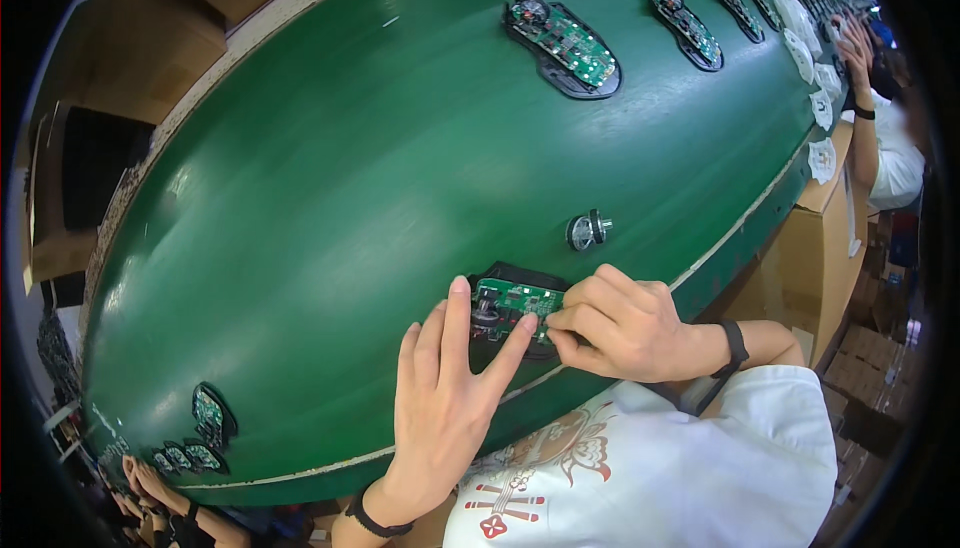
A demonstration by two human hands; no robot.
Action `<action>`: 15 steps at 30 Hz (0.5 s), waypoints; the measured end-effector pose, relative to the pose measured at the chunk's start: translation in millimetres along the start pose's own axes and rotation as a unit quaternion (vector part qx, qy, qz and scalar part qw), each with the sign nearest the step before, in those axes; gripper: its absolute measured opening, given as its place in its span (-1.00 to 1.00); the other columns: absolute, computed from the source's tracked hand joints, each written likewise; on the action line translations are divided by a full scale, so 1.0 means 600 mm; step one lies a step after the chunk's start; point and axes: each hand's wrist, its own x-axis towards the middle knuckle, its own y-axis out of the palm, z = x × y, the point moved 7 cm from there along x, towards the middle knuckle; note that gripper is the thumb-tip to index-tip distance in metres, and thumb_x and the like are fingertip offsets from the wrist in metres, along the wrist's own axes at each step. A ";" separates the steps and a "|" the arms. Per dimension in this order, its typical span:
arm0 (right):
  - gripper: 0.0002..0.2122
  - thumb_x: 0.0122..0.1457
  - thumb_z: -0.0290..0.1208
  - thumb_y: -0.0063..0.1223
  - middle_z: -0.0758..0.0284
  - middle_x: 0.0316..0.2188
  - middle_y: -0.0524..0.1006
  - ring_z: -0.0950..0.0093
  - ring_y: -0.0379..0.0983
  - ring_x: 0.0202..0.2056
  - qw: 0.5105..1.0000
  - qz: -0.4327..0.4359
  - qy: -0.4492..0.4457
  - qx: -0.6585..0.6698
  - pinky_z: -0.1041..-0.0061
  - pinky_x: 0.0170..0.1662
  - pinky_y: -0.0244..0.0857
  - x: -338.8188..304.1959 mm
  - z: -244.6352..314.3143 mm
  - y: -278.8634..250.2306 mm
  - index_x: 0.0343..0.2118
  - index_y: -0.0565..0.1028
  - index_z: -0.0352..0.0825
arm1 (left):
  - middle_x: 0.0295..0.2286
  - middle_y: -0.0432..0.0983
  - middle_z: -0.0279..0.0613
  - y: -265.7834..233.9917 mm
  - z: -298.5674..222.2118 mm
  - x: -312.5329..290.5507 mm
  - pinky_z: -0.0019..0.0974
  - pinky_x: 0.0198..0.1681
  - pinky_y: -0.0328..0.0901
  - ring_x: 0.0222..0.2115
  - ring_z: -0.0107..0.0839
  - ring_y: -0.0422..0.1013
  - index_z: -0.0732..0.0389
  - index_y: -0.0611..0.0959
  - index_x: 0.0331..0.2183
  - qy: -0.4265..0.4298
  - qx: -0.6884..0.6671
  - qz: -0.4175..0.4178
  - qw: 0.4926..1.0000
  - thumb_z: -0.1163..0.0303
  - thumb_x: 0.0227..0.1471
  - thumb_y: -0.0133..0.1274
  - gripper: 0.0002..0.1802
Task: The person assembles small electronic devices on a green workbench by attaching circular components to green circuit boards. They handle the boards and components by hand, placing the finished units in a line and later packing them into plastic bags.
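Note:
In front of me, a mouse base, a black shell with a green circuit board in it, lies on the green work surface. My left hand has its fingers stretched and apart; its thumb rests on the board and its index finger lies by the shell's left end. The fingers of my right hand are pinched together at the board's right end, and whatever they hold is hidden. Just beyond them sits a small black scroll wheel with a clear and silvery middle.
Several mouse bases with boards lie along the far right of the green surface. White shells line its right edge, near another person's hands. More bases and another person's hands are lower left. A carton stands right.

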 end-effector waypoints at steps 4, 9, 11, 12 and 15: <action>-0.83 -0.23 -0.54 0.18 0.36 -0.55 0.31 0.46 0.28 -0.56 0.999 0.000 0.028 -0.034 0.52 -0.67 0.18 0.005 0.006 0.009 -0.57 0.38 -0.30 | 0.17 0.20 0.36 0.006 -0.004 0.000 0.03 0.02 0.34 0.02 0.11 0.35 -0.15 0.53 0.14 0.005 0.017 -0.019 1.000 0.51 -0.03 0.06 -0.35; -0.80 -0.26 -0.57 0.14 0.34 -0.58 0.24 0.44 0.25 -0.58 0.998 -0.008 0.044 -0.045 0.48 -0.69 0.14 0.014 0.011 0.015 -0.59 0.31 -0.29 | 0.18 0.18 0.40 0.005 -0.005 0.000 0.05 0.04 0.34 0.04 0.15 0.36 -0.12 0.50 0.16 0.008 0.028 -0.009 1.000 0.49 0.00 0.05 -0.35; -0.79 -0.27 -0.57 0.14 0.34 -0.58 0.24 0.44 0.26 -0.58 0.997 -0.013 0.055 -0.054 0.47 -0.70 0.13 0.011 0.008 0.017 -0.60 0.30 -0.29 | 0.18 0.17 0.41 0.009 -0.004 0.004 0.05 0.04 0.34 0.04 0.15 0.36 -0.12 0.49 0.17 0.015 0.026 -0.008 1.000 0.48 0.00 0.05 -0.35; -0.79 -0.27 -0.57 0.14 0.34 -0.58 0.24 0.44 0.26 -0.58 0.996 -0.014 0.060 -0.058 0.47 -0.70 0.13 0.009 0.006 0.019 -0.60 0.29 -0.29 | 0.18 0.17 0.41 0.011 -0.003 0.006 0.05 0.05 0.34 0.04 0.15 0.36 -0.12 0.49 0.17 0.018 0.026 -0.006 0.999 0.48 0.01 0.05 -0.35; -0.78 -0.28 -0.56 0.14 0.34 -0.58 0.23 0.44 0.26 -0.58 0.996 -0.019 0.064 -0.060 0.47 -0.71 0.13 0.007 0.006 0.020 -0.61 0.27 -0.28 | 0.19 0.16 0.41 0.010 -0.004 0.005 0.04 0.05 0.33 0.04 0.15 0.36 -0.12 0.48 0.18 0.019 0.029 -0.003 0.999 0.48 0.01 0.04 -0.35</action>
